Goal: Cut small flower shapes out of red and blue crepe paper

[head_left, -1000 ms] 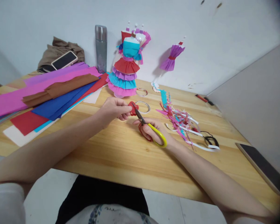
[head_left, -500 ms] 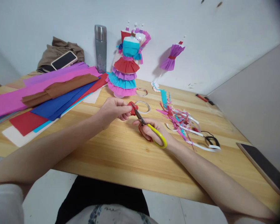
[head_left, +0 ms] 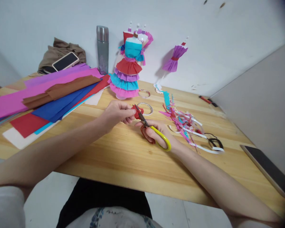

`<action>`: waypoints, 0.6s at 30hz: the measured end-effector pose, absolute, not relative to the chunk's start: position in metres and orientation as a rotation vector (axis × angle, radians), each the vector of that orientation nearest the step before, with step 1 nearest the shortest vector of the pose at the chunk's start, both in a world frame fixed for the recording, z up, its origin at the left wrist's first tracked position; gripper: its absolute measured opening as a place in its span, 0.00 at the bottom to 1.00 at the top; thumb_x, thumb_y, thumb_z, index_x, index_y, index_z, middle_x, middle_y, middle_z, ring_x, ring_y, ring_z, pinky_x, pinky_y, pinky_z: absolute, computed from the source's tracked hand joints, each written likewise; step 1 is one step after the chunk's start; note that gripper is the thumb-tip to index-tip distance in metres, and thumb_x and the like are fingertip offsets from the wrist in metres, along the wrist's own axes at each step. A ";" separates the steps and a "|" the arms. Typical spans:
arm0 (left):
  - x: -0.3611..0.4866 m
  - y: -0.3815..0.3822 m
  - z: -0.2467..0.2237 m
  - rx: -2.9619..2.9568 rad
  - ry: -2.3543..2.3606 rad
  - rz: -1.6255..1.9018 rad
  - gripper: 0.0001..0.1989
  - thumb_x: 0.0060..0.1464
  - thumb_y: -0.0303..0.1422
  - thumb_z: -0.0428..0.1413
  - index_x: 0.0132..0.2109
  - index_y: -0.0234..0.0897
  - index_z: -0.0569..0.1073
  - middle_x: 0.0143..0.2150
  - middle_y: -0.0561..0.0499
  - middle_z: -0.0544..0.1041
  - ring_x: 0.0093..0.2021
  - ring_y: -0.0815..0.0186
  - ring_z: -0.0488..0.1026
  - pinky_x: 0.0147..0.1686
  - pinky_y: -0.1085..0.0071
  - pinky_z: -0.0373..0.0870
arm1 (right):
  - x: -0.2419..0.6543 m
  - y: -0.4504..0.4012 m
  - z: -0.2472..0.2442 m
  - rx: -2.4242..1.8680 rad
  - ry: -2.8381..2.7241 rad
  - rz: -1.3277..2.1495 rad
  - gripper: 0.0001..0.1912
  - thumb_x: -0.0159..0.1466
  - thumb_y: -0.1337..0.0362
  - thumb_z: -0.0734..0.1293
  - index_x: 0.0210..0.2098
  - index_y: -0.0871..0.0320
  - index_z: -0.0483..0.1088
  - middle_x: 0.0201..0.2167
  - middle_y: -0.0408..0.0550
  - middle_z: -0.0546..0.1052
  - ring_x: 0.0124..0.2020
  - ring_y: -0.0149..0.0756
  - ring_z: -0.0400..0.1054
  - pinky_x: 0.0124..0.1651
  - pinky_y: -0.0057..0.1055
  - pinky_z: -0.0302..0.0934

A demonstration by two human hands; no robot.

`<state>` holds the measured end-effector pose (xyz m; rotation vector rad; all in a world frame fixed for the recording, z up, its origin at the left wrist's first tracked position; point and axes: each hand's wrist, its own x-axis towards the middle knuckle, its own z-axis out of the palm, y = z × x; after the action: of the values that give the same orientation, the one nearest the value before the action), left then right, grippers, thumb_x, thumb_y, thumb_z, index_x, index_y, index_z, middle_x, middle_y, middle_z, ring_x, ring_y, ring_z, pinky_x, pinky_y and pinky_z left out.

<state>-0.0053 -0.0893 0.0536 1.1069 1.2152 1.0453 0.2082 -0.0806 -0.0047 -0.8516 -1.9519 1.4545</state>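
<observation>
Between finger and thumb, my left hand [head_left: 120, 114] pinches a small piece of red crepe paper [head_left: 138, 113]. My right hand [head_left: 156, 128] is wrapped round the handles of scissors [head_left: 142, 119], one loop yellow and the other red. The dark blades lie across the red piece, pointing up and left; whether they are fully closed I cannot tell. Just beyond the hands rests a roll of clear tape [head_left: 150, 109]. Right of the scissors, a heap of shredded paper strips [head_left: 180, 122] covers part of the wooden table [head_left: 123, 158].
Folded crepe sheets [head_left: 68, 91] spread over the left side. Along the wall stand a grey bottle [head_left: 103, 52], dress forms in layered paper skirts [head_left: 125, 84] and one in a purple dress [head_left: 174, 58]. A phone [head_left: 66, 61] lies on brown cloth; a dark tablet-like device [head_left: 266, 167] sits far right.
Both hands have shifted very slightly to the right with the red piece and the scissors. The red piece now sits a little differently against the blades.
</observation>
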 end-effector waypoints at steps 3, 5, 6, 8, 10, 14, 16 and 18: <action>-0.005 -0.090 0.053 1.107 1.203 1.051 0.16 0.55 0.22 0.60 0.20 0.32 0.74 0.18 0.53 0.75 0.19 0.75 0.71 0.23 0.79 0.69 | 0.208 -0.081 -0.004 -0.844 -1.961 1.451 0.34 0.64 0.35 0.67 0.48 0.62 0.75 0.19 0.34 0.62 0.17 0.26 0.54 0.20 0.26 0.48; -0.005 -0.091 0.053 1.109 1.199 1.055 0.15 0.55 0.22 0.60 0.20 0.32 0.74 0.18 0.53 0.75 0.19 0.75 0.71 0.23 0.80 0.69 | 0.208 -0.081 -0.003 -0.837 -1.970 1.452 0.35 0.65 0.35 0.67 0.49 0.63 0.75 0.19 0.34 0.62 0.17 0.26 0.54 0.20 0.27 0.48; -0.005 -0.091 0.054 1.110 1.199 1.057 0.15 0.54 0.22 0.60 0.20 0.32 0.74 0.18 0.53 0.75 0.19 0.75 0.71 0.23 0.80 0.69 | 0.208 -0.081 -0.003 -0.835 -1.975 1.453 0.35 0.65 0.35 0.66 0.50 0.63 0.75 0.19 0.34 0.62 0.17 0.26 0.54 0.20 0.27 0.48; -0.006 -0.092 0.055 1.113 1.204 1.050 0.15 0.54 0.22 0.60 0.20 0.32 0.74 0.18 0.53 0.75 0.19 0.75 0.71 0.23 0.79 0.68 | 0.209 -0.081 -0.004 -0.832 -1.983 1.451 0.35 0.66 0.36 0.66 0.51 0.63 0.74 0.19 0.34 0.61 0.17 0.26 0.54 0.20 0.27 0.47; -0.006 -0.092 0.057 1.112 1.211 1.039 0.15 0.54 0.23 0.60 0.20 0.33 0.74 0.18 0.53 0.74 0.19 0.74 0.71 0.23 0.79 0.68 | 0.209 -0.080 -0.004 -0.832 -1.992 1.446 0.35 0.66 0.36 0.66 0.52 0.64 0.75 0.18 0.34 0.61 0.17 0.26 0.54 0.20 0.27 0.47; -0.008 -0.091 0.058 1.125 1.213 1.017 0.15 0.54 0.23 0.60 0.20 0.33 0.74 0.18 0.52 0.75 0.20 0.74 0.71 0.23 0.78 0.68 | 0.209 -0.080 -0.003 -0.837 -2.008 1.415 0.34 0.66 0.36 0.66 0.50 0.63 0.76 0.19 0.35 0.62 0.18 0.27 0.54 0.21 0.28 0.46; -0.009 -0.090 0.056 1.143 1.208 1.008 0.14 0.53 0.25 0.61 0.20 0.33 0.75 0.19 0.51 0.75 0.20 0.73 0.71 0.23 0.78 0.68 | 0.208 -0.080 -0.002 -0.839 -2.015 1.393 0.33 0.66 0.36 0.66 0.48 0.62 0.76 0.19 0.36 0.62 0.19 0.28 0.54 0.21 0.29 0.46; -0.011 -0.087 0.053 1.155 1.204 1.000 0.13 0.52 0.26 0.61 0.20 0.33 0.75 0.20 0.50 0.76 0.20 0.73 0.70 0.24 0.77 0.68 | 0.208 -0.080 0.000 -0.844 -2.027 1.382 0.32 0.66 0.36 0.66 0.47 0.61 0.77 0.19 0.36 0.61 0.19 0.29 0.54 0.22 0.29 0.46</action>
<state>-0.0108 -0.0872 0.0529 1.1551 1.2038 0.9997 0.2081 -0.0799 -0.0005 -0.8443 -2.0271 1.3820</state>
